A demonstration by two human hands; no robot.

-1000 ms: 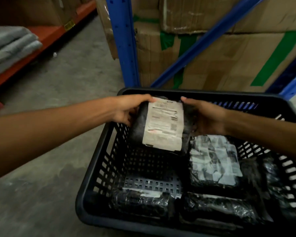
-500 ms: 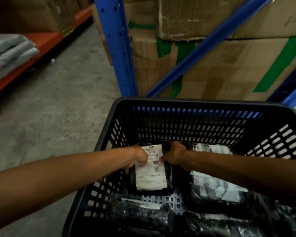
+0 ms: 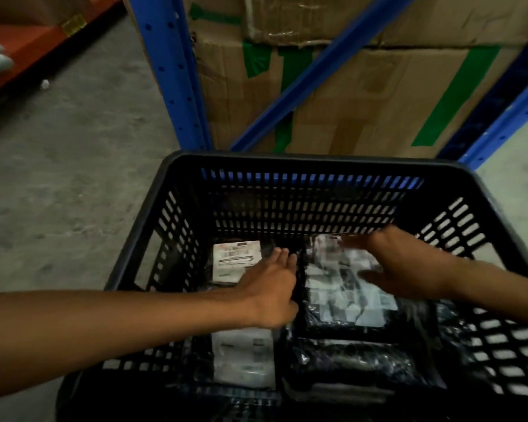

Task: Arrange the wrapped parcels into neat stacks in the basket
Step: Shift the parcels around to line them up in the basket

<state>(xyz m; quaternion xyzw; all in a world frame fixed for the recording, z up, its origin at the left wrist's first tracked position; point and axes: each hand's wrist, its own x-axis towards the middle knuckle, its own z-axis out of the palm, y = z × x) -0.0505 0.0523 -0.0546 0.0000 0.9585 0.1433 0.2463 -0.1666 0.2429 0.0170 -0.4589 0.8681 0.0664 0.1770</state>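
A black slatted basket [image 3: 183, 166] stands on the floor and holds several parcels in black wrap. A parcel with a white label [image 3: 236, 261] lies flat in the far left corner. My left hand [image 3: 272, 287] hovers over its right edge, fingers straight and apart, holding nothing. A larger parcel with a shiny wrinkled label [image 3: 345, 296] lies at the far right. My right hand [image 3: 400, 266] is spread over it, blurred, holding nothing. Two more parcels lie nearer me, a labelled one [image 3: 241, 357] on the left and a black one [image 3: 363, 360] on the right.
Blue rack posts [image 3: 171, 71] and taped cardboard boxes [image 3: 363, 95] stand just behind the basket. Grey concrete floor [image 3: 58, 178] stretches to the left. An orange shelf beam [image 3: 28, 44] runs along the far left.
Both hands lowered the labelled parcel into the basket's far left corner and let go of it. My right hand has moved right, over the larger parcel.
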